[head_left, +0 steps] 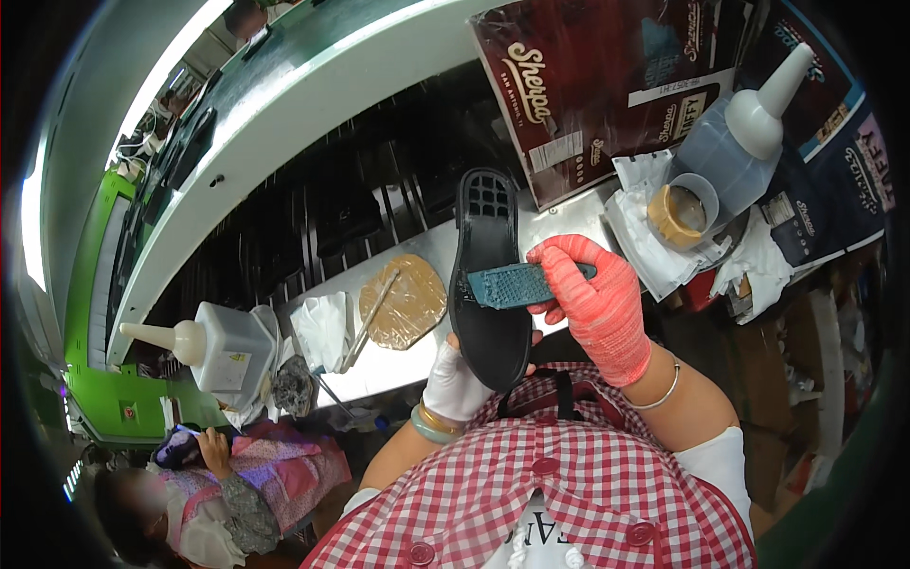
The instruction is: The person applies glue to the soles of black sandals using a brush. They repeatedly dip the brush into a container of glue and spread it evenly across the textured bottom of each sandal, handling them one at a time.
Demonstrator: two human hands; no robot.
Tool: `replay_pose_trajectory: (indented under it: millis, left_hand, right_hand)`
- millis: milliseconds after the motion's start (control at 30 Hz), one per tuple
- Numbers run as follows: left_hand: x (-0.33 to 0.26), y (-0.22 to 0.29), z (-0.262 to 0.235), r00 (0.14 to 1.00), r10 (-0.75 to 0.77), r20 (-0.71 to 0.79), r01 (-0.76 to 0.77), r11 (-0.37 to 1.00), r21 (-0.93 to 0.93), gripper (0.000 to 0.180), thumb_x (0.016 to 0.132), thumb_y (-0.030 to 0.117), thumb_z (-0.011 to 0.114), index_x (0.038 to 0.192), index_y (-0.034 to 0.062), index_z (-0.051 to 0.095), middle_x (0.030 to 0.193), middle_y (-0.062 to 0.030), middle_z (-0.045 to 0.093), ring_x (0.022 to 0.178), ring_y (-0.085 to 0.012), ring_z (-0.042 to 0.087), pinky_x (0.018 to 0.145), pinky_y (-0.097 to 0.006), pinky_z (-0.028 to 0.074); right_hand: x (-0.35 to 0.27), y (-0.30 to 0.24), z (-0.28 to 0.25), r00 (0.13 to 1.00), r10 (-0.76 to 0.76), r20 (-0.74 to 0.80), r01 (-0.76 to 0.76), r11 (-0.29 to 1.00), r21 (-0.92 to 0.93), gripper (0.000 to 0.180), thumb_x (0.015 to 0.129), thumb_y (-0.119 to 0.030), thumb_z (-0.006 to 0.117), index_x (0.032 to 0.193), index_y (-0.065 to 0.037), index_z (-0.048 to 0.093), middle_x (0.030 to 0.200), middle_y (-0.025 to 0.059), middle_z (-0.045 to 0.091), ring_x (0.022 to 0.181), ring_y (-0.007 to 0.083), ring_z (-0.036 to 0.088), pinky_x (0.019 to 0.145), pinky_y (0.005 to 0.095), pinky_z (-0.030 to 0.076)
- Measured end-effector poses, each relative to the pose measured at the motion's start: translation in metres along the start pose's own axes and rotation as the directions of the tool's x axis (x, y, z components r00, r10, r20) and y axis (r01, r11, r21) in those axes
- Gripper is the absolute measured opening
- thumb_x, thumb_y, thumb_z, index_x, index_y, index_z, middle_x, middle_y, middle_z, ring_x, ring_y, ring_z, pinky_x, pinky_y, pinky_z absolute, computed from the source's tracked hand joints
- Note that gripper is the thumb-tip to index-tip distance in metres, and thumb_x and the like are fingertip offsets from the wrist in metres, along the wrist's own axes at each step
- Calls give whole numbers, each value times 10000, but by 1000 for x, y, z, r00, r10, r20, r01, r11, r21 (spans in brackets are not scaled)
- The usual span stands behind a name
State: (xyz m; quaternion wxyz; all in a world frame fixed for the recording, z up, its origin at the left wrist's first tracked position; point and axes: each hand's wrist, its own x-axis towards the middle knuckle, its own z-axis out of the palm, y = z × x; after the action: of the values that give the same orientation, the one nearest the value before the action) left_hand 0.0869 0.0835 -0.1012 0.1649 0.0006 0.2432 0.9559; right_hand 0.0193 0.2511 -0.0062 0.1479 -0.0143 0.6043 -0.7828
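A black shoe sole (pixel 493 327), long and with a gridded heel end, stands out in front of me, heel end away. My left hand (pixel 457 381), in a white glove with bare fingertips, grips its near end from beneath and the left side. In a coral-red glove, my right hand (pixel 595 302) pinches a flat teal brush-like tool (pixel 513 286) with a textured face. The tool lies across the middle of the sole; whether it touches the surface I cannot tell.
Left on the metal ledge sit a tan round pad (pixel 406 302) with a thin stick, white cloth (pixel 322 328) and a spouted bottle (pixel 232 353). Right are another spouted bottle (pixel 735 142), a cup (pixel 684 211) and cartons (pixel 578 76). Dark soles fill the conveyor (pixel 322 190). A co-worker sits lower left.
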Motion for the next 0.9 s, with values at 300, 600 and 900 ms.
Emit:
replay_pose_trajectory:
  millis: [300,600,900]
  left_hand:
    - [3,2,-7,998,43,-44,-45,999,-28,704,842,550,536,1332,70,377,1272,-135,484,1096,-261,542,822,-439,532]
    - [-4,5,-4,962,259,-83,-212,906,367,548,944,469,365,1319,70,400,1258,-143,506,1137,-282,516,964,-453,423]
    - [-15,18,-34,987,-93,-128,77,989,-129,587,959,507,243,1297,67,436,1259,-137,519,1148,-280,514,986,-443,404]
  right_hand:
    - [-13,7,9,996,64,59,-59,994,-88,211,907,-160,547,965,28,625,784,68,640,630,97,616,542,205,497]
    - [-19,16,8,967,90,237,-18,958,-288,220,902,-137,543,1014,40,613,864,116,653,702,128,642,600,226,528]
    - [2,7,22,852,214,478,3,910,-414,246,893,-175,569,1035,22,612,816,84,642,658,116,627,596,234,512]
